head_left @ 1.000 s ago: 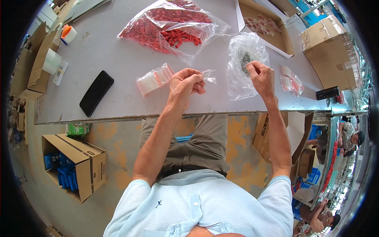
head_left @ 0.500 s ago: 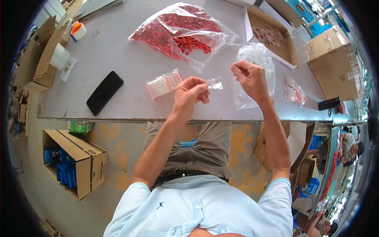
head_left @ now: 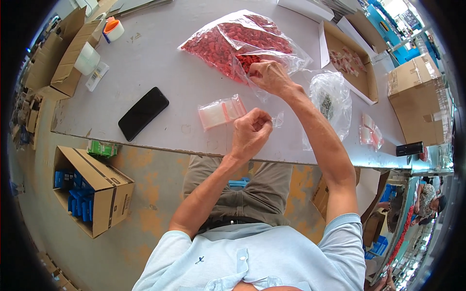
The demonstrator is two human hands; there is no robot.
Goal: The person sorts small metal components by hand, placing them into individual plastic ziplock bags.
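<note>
A small clear plastic bag sticks out from the pinched fingers of my left hand, low over the table near its front edge. My right hand is at the opening of a large clear bag full of small red pieces. Its fingertips are bent down among the red pieces; whether they grip one is hidden. Left of my left hand lies a stack of small clear bags with red edges. Beneath my right forearm rests another clear bag with small dark metallic parts inside.
A black phone lies on the left of the table. Behind it are an orange tape roll and an open carton. To the right stand a shallow box of small filled bags, a cardboard box and a black object.
My right hand has moved left and away from me, from above the metallic-parts bag to the red pieces. My left hand still holds the small bag. The whole view has shifted slightly.
</note>
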